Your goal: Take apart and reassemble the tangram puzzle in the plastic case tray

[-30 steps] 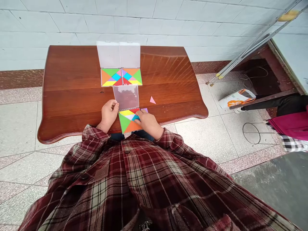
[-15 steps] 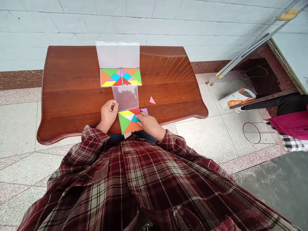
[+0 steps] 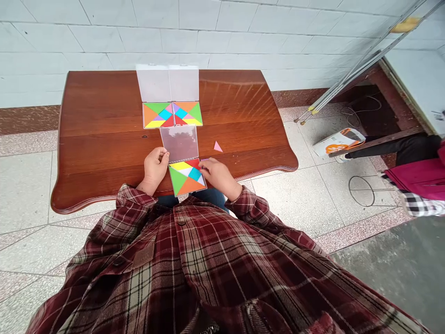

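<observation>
My left hand (image 3: pixel 155 168) grips the left edge of a clear plastic case lid (image 3: pixel 179 144), which lies open on the wooden table (image 3: pixel 104 139). My right hand (image 3: pixel 218 176) rests at the right side of a coloured tangram set (image 3: pixel 187 178) in the near case, its fingertips by the red and blue pieces. A purple piece (image 3: pixel 205 159) is almost hidden beside those fingers. A pink triangle piece (image 3: pixel 217 147) lies loose to the right. Farther away, a second filled tangram case (image 3: pixel 173 115) lies open, with its white lids (image 3: pixel 167 83) beyond it.
The reddish-brown table has a curved front edge, and my plaid shirt fills the bottom of the view. Off the table on the right are metal rods (image 3: pixel 347 74), a printed packet (image 3: pixel 339 142), a dark bench (image 3: pixel 375 144) and magenta cloth (image 3: pixel 415 171).
My right hand has shifted right off the blue piece, which now shows in the near tangram. The hand now covers most of the purple piece. My left hand stays on the lid.
</observation>
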Demonstrator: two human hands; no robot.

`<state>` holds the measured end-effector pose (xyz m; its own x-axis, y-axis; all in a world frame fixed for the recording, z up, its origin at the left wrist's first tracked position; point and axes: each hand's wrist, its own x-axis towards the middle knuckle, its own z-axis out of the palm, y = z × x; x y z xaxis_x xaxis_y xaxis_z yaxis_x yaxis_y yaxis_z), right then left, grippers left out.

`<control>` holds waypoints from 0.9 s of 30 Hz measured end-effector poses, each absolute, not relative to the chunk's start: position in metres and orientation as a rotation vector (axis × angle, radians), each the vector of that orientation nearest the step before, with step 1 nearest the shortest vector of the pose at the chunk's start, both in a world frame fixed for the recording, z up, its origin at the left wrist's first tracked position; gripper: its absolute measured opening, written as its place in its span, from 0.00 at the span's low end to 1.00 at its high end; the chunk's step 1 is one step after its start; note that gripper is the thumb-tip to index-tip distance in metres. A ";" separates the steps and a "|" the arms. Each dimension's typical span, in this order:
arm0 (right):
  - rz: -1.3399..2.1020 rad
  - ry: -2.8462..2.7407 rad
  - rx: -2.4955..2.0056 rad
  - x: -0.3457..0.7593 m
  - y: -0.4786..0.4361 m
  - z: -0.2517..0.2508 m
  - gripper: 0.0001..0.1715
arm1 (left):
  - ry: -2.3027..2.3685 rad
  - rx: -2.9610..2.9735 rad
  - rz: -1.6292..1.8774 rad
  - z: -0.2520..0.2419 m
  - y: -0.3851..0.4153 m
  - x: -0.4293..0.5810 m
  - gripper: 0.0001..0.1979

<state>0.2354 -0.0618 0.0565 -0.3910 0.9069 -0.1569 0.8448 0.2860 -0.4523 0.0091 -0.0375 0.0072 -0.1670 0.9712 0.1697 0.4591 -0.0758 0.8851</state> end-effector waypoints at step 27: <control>0.573 -2.016 -2.294 0.261 0.023 0.049 0.15 | 1.662 1.556 1.175 0.007 -0.039 0.008 0.06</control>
<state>0.2607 0.0233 0.0494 0.0903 0.9640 -0.2499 0.9513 -0.1578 -0.2649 0.0078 -0.0386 0.0071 -0.1588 0.9749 0.1563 0.4727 -0.0639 0.8789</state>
